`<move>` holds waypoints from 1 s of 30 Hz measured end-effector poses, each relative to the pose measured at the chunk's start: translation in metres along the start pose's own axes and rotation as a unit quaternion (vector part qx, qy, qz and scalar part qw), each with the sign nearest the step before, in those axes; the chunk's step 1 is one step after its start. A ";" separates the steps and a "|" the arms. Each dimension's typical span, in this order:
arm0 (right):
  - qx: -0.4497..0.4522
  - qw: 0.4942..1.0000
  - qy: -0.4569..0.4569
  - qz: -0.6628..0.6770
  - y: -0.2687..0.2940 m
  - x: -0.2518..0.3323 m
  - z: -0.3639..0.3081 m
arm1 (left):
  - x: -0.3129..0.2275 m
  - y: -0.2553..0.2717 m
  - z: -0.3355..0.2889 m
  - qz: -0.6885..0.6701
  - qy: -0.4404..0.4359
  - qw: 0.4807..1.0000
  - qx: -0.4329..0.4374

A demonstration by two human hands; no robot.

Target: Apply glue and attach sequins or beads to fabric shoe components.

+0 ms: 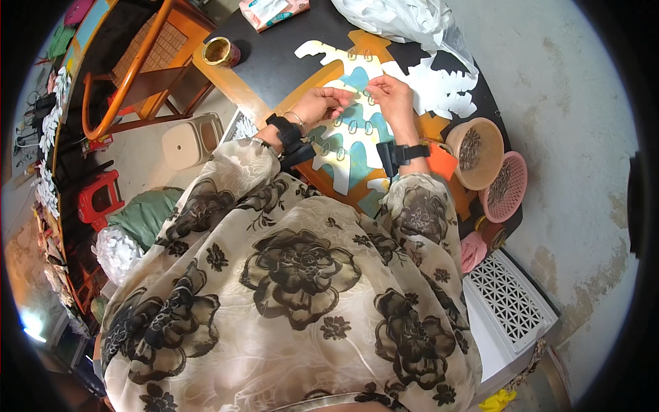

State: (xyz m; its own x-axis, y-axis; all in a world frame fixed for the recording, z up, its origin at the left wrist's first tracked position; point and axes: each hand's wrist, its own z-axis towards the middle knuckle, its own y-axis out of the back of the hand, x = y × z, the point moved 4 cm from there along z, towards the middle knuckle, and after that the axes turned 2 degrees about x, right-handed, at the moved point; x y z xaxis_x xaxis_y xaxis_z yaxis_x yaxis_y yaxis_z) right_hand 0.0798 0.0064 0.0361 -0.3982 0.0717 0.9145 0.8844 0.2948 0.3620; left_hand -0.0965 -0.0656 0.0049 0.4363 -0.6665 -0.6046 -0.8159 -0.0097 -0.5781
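Floral blouse (302,275), hands (319,105) (393,103), cutouts (358,156) — wall (570,123) beside table (281,58)

Free to pass over the dark worktop (274,58) between open jar (221,52) and blue-and-white cutouts (357,77). Narrowed at the far side by tissue pack (273,12) and plastic bag (405,22); blocked on the right by tan bowl (484,172) and pink basket (513,196), near the wall (570,137).
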 end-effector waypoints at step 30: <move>-0.070 0.969 0.082 -0.223 -0.023 0.001 -0.040 | 0.023 -0.048 -0.042 0.754 -0.234 0.605 -0.101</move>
State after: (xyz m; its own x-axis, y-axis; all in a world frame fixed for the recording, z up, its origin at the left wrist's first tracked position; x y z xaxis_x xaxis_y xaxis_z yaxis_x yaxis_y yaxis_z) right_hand 0.0687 -0.0382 0.0355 -0.7147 -0.1890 0.6734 0.6620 0.1279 0.7385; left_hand -0.0636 -0.1119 0.0416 -0.8418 0.2533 -0.4766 -0.4283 0.2240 0.8754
